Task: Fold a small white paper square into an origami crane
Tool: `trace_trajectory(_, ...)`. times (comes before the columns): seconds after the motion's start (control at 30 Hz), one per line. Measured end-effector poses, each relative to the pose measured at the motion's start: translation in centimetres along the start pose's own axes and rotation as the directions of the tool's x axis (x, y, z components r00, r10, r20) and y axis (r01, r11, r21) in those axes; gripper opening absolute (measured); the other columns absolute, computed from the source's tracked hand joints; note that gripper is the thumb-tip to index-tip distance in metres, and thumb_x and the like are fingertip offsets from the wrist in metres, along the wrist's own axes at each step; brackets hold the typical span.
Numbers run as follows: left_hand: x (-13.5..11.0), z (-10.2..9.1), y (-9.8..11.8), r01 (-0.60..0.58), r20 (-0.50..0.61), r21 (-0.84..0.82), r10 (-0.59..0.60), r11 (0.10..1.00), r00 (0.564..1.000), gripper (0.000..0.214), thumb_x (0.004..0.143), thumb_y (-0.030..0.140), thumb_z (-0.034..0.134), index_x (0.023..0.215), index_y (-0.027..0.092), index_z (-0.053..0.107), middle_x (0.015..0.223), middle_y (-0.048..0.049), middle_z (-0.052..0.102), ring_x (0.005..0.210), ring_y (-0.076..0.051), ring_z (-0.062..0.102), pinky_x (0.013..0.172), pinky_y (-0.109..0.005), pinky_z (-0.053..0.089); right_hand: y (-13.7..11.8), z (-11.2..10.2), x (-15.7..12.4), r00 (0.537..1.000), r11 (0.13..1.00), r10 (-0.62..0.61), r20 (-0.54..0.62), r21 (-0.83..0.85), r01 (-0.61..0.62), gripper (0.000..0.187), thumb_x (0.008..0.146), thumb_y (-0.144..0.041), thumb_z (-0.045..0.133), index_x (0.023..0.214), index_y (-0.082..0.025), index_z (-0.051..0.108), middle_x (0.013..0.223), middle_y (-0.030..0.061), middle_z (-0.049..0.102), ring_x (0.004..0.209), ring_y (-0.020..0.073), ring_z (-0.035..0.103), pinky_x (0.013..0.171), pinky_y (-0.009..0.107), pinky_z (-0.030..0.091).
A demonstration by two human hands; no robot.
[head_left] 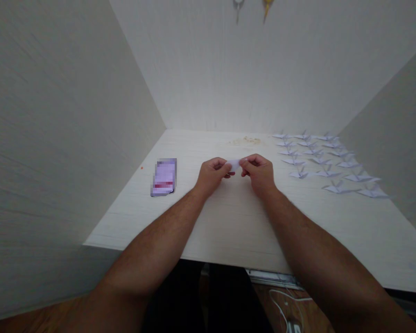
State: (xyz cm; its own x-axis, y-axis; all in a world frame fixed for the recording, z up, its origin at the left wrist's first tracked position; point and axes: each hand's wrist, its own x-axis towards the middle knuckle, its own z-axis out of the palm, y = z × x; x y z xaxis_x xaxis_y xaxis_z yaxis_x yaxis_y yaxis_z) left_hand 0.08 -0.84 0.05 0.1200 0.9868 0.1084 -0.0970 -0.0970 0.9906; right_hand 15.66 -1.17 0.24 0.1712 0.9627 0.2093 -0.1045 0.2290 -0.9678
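1. Two bare arms lean in over the near edge of a white surface [235,226], the left forearm [162,236] and right forearm [310,231] slanting inward from the lower corners toward the middle.

2. The left hand [211,175] is turned inward, thumb uppermost and fingers curled, its grip pinching one end of a small piece of paper [234,165].

3. The right hand [262,173] mirrors the pose, its grip pinching the opposite end between thumb and forefinger, with the other fingers tucked toward the palm.

4. Held between the two hands above the middle of the surface, the paper should be all but weightless, thin and quick to crease, unlikely to slip from dry skin but easily torn by a hard pull. A light thumb-and-finger pinch near each end looks the best hold. Its folds, if any, are too small and blurred to tell.

5. A phone [164,178] lies to the left, well apart from the left hand.

6. Folded paper birds [327,173] sit in rows to the right, before a pale wall [211,69].
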Motion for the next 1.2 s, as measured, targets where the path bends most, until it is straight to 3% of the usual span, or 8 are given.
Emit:
trace_trajectory(0.2, 0.0, 0.0, 0.1, 0.0, 0.007, 0.027, -0.001, 1.0, 1.0, 0.032, 0.07, 0.044, 0.078, 0.076, 0.015, 0.065, 0.068, -0.0035, 0.07, 0.065, -0.015, 0.068, 0.063, -0.026, 0.052, -0.1, 0.0, -0.1, 1.0, 0.999, 0.005, -0.001, -0.045, -0.005, 0.017, 0.068, -0.034, 0.074, 0.069, -0.019, 0.065, 0.052, -0.0046, 0.058, 0.046, 0.0102, 0.052, 0.047, 0.024, 0.042)
trace_trajectory(0.53, -0.2, 0.3, 0.3, -0.054, 0.058, 0.039, 0.052, 0.998, 0.997, 0.03, 0.071, 0.041, 0.079, 0.073, 0.015, 0.066, 0.069, -0.002, 0.07, 0.063, -0.011, 0.063, 0.063, -0.025, 0.051, -0.9, 0.3, -0.7, 0.994, 0.99, 0.047, 0.1, -0.134, -0.033, 0.02, 0.066, -0.035, 0.078, 0.07, -0.018, 0.069, 0.051, -0.0017, 0.063, 0.047, 0.0113, 0.056, 0.046, 0.024, 0.042)
trace_trajectory(0.8, -0.2, 0.2, 0.3, -0.066, 0.065, 0.038, 0.063, 0.997, 0.996, 0.032, 0.071, 0.045, 0.078, 0.073, 0.015, 0.064, 0.07, -0.0017, 0.069, 0.065, -0.012, 0.063, 0.064, -0.026, 0.052, -0.7, 0.4, -0.7, 0.991, 0.997, 0.061, 0.116, -0.056, -0.055, 0.02, 0.065, -0.033, 0.08, 0.07, -0.017, 0.069, 0.053, -0.0014, 0.064, 0.046, 0.0107, 0.056, 0.046, 0.023, 0.043)
trace_trajectory(1.0, -0.2, 0.1, 0.3, -0.072, 0.044, 0.005, 0.072, 0.997, 0.996, 0.026, 0.073, 0.039, 0.075, 0.076, 0.015, 0.064, 0.071, -0.0024, 0.071, 0.065, -0.013, 0.065, 0.065, -0.026, 0.053, 0.1, 0.2, -0.2, 0.995, 0.992, 0.071, 0.067, 0.102, -0.078, 0.018, 0.065, -0.031, 0.079, 0.067, -0.019, 0.065, 0.049, -0.0048, 0.059, 0.045, 0.0095, 0.051, 0.046, 0.023, 0.041)
trace_trajectory(1.2, 0.0, 0.0, -0.2, -0.045, 0.02, -0.023, 0.045, 0.999, 0.999, 0.027, 0.073, 0.039, 0.076, 0.077, 0.015, 0.064, 0.069, -0.0017, 0.07, 0.063, -0.013, 0.067, 0.063, -0.025, 0.053, 0.3, 0.1, 0.1, 0.997, 0.992, 0.062, 0.049, 0.108, -0.067, 0.018, 0.065, -0.031, 0.079, 0.067, -0.019, 0.066, 0.052, -0.0051, 0.059, 0.046, 0.0091, 0.051, 0.047, 0.024, 0.043)
